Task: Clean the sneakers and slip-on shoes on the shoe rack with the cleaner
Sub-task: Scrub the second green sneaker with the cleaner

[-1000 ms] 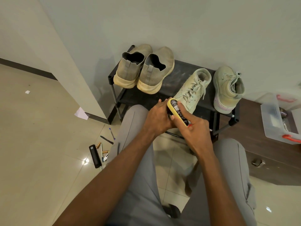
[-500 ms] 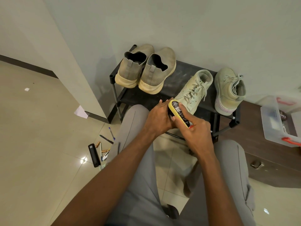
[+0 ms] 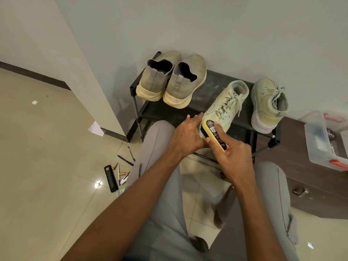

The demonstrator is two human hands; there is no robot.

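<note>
Yellow cleaner [image 3: 214, 135] in right hand [image 3: 233, 159], against the sneaker [image 3: 224, 108] toe.

Right hand [image 3: 233, 159] gripping yellow cleaner [image 3: 214, 134] against sneaker [image 3: 226, 108] toe, left hand [image 3: 188, 134] steadying it.

Pale grey-green walls [image 3: 207, 25], protruding corner at left with dark skirting [image 3: 33, 75]. Glossy beige floor tiles [image 3: 47, 147] reflecting a ceiling light [image 3: 98, 184]. Dark wooden drawer cabinet [image 3: 310, 178] at right, metal handle.
</note>
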